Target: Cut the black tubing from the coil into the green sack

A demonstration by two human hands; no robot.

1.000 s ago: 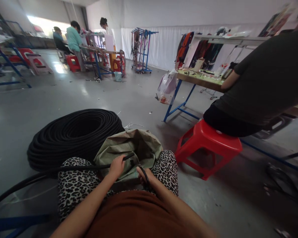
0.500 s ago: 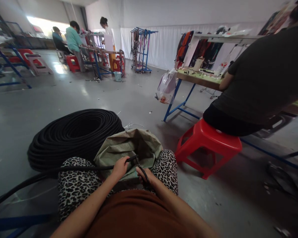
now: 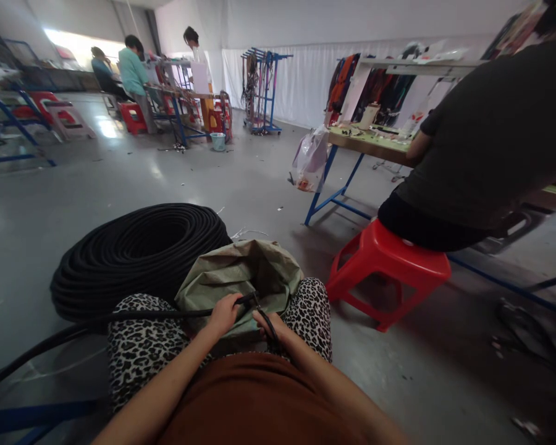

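Note:
My left hand (image 3: pixel 225 314) is closed around a thick black cord (image 3: pixel 157 314), close to its right end. The cord runs left across my knee and out of view at the left edge. In my right hand (image 3: pixel 278 327) is a pair of scissors (image 3: pixel 271 326), its dark handles in my fingers and its blades up at the cord's end. Whether the blades are parted I cannot make out. Both hands are over an open olive-green sack (image 3: pixel 217 272) between my knees. A large coil of black cord (image 3: pixel 97 266) lies on the floor to the left, against the sack.
At the right a person in a dark shirt (image 3: pixel 495 136) sits on a red stool (image 3: pixel 408 253) by a workbench (image 3: pixel 370 145). A plastic bag (image 3: pixel 310 161) hangs from the bench. Further back stand a blue rack (image 3: pixel 273 93), a small bucket (image 3: pixel 218 142) and several people at tables.
The view has shifted very slightly. Both hands, the cord and the scissors keep nearly the same positions, and the person at the right has leaned a little.

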